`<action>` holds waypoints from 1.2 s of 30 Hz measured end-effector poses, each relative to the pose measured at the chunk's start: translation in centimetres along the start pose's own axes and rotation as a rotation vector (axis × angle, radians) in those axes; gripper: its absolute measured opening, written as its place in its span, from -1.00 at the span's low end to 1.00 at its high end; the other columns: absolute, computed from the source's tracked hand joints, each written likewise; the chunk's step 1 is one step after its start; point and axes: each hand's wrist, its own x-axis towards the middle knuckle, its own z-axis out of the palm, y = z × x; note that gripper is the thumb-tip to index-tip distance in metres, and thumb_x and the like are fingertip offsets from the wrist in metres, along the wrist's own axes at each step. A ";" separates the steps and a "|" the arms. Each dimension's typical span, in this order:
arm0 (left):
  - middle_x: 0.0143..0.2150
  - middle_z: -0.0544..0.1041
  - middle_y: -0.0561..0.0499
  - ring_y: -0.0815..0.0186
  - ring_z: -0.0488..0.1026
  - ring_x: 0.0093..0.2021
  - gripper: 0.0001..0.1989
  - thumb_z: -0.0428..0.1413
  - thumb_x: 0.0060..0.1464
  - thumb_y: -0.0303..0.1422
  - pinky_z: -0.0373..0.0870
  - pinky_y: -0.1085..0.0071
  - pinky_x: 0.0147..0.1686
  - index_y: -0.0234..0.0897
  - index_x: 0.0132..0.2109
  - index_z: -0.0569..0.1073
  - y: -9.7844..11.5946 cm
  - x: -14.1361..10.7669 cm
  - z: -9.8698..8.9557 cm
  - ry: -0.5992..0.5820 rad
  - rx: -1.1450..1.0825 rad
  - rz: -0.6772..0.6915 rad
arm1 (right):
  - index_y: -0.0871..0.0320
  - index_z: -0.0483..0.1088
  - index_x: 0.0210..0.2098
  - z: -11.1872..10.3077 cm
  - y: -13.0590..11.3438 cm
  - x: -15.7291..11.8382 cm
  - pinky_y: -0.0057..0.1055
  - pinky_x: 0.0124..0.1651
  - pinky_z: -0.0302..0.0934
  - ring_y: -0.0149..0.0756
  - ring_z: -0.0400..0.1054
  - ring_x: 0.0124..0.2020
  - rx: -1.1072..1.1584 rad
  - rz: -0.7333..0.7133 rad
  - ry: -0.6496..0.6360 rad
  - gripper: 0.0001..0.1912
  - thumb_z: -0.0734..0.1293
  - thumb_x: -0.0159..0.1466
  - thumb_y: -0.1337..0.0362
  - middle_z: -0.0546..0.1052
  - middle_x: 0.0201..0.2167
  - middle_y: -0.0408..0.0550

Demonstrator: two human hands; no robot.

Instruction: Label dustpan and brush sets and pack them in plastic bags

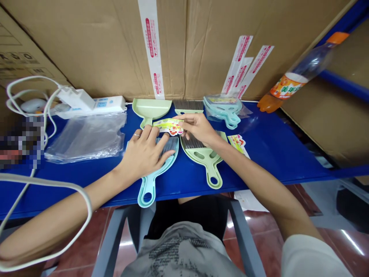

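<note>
Header card (173, 127), printed: center of frame, over blue tabletop (276, 142). R hand (200, 129): thumb and index closed on card's R end; other fingers curled, partly hidden. L hand (142, 154): fingers spread, open, tips at card's L end; thumb out over the blue dustpan-and-brush set (148, 188). Whether L fingertips press on card or only rest by it: can't tell.

Blue set: lower center, handle twd. bottom of frame, upper L part hidden under L hand. Green dustpan-and-brush set (212, 171): just R of blue set, bristles partly covered by R hand and forearm.

Upper center: green dustpan (151, 109), handle end cut off from view by L fingers; next to it, loose brush (188, 105), lower part hidden behind R hand. R of these: bagged blue set (226, 109), film glare blurs detail. Second card (238, 143): R of green set, lower portion partly behind R forearm.

L side: clear plastic bags (89, 134), stacked, count unclear; power strip (111, 105) above, w/ white cable (86, 204) running off L edge. Item at L edge pixelated, unidentifiable. Upper R: orange-capped bottle (291, 82), tilted in view, near carton (115, 50).
</note>
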 end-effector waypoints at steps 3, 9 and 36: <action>0.06 0.53 -0.38 -0.24 0.45 0.09 -0.49 -0.07 0.49 0.02 0.42 -0.08 -0.02 -0.27 0.11 0.56 0.0 0.0 0.0 -0.002 0.004 0.014 | 0.19 0.67 -0.03 0.4 0.1 -0.1 -0.46 -0.44 0.25 -0.41 0.35 -0.52 -0.129 0.002 -0.148 -0.78 0.43 0.38 0.31 0.60 -0.45 -0.12; 0.05 0.52 -0.35 -0.20 0.45 0.06 -0.55 -0.05 0.48 0.00 0.41 -0.05 -0.02 -0.24 0.08 0.55 -0.1 0.0 -0.1 0.006 0.016 0.028 | 0.16 0.73 0.06 1.4 -1.2 -1.1 -0.38 -0.24 0.11 -0.37 0.37 -0.38 -0.733 -0.164 -0.129 -0.63 0.36 0.38 0.50 0.64 -0.35 -0.08; -0.02 0.53 -0.34 -0.19 0.48 0.03 -0.51 -0.03 0.49 0.00 0.38 0.02 -0.07 -0.32 0.10 0.55 0.1 -0.1 0.1 0.068 0.076 0.027 | 0.23 0.69 0.02 0.4 -1.1 0.0 -0.54 -0.45 0.34 -0.48 0.42 -0.55 -0.177 -0.056 -0.004 -0.56 0.29 0.30 0.61 0.67 -0.38 -0.09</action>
